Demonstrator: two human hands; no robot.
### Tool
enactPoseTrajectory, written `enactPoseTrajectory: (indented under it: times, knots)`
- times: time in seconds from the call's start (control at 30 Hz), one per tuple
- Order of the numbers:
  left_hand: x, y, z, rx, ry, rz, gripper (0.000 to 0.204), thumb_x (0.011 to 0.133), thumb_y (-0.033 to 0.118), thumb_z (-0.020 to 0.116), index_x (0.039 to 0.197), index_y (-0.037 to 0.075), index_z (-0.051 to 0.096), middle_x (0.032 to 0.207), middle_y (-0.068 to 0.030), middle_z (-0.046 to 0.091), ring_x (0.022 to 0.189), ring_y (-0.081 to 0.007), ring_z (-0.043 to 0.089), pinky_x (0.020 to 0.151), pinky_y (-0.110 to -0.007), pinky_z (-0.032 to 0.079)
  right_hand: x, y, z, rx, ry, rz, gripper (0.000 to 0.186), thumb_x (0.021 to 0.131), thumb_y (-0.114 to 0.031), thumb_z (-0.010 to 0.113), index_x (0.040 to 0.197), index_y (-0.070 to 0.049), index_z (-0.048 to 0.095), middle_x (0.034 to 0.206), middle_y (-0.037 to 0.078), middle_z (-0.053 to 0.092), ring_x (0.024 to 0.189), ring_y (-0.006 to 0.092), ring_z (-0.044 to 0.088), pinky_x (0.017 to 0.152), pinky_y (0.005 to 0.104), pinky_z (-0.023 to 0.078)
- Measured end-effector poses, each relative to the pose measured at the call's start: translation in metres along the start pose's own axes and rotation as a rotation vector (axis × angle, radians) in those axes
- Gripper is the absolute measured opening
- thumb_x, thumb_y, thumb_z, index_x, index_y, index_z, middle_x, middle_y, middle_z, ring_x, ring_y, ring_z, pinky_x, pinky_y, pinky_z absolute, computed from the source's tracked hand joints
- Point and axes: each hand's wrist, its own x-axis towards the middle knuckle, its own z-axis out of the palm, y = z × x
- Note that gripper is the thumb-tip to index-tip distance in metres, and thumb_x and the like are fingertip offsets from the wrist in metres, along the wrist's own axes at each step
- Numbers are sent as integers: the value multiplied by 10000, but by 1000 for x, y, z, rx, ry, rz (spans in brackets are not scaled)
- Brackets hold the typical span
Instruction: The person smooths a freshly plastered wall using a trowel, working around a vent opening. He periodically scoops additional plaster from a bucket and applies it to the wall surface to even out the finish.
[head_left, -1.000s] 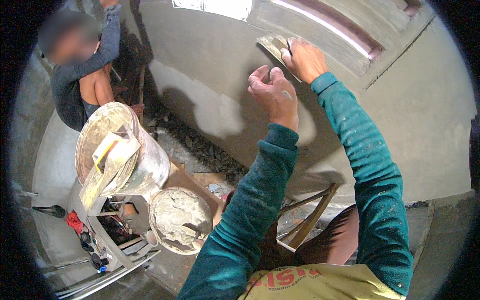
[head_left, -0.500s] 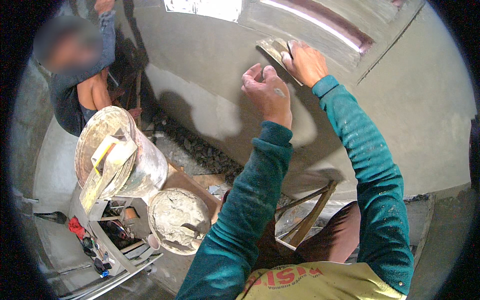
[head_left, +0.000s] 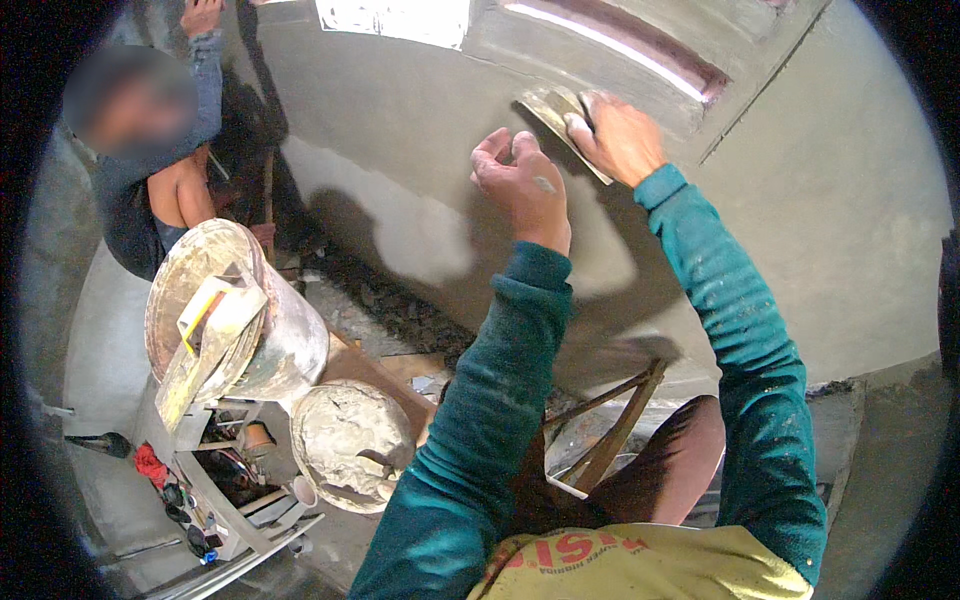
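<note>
Right hand (head_left: 622, 138) grips plaster trowel (head_left: 556, 118) flat on grey wall (head_left: 420, 150) at 12 o'clock, left hand (head_left: 522, 185) loosely curled, empty, just beside at 11; best w/ even pressure, blade barely tilted

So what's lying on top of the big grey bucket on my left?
A flat plastering float with a yellowish handle lies tilted across the bucket rim. It covers much of the opening, so whatever is inside the bucket cannot be seen.

Rough stand (head_left: 205, 480) at lower left, carrying a big mortar-caked bucket (head_left: 280, 340), a pan of wet plaster (head_left: 345, 440), small tools (head_left: 180, 495) beneath.
</note>
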Motion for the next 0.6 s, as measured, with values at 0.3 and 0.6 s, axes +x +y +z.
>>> enactPoseTrajectory:
  times: [0.3,0.6]
  knots:
    - [-4,7,0,-79,-17,-96,330,944,99,642,1225,-34,534,975,-48,590,828,-136,580,719,-275,500,37,-12,27,48,41,-3,446,978,-399,568,1158,1,646,1113,264,697,992,460,675,850,554,540]
    - [1,3,-5,-69,-23,-123,354,949,117,655,1243,-41,538,994,-56,588,858,-152,575,753,-315,501,43,-15,28,46,42,-16,440,982,-417,557,1086,-1,653,1045,269,711,953,464,681,841,562,537]
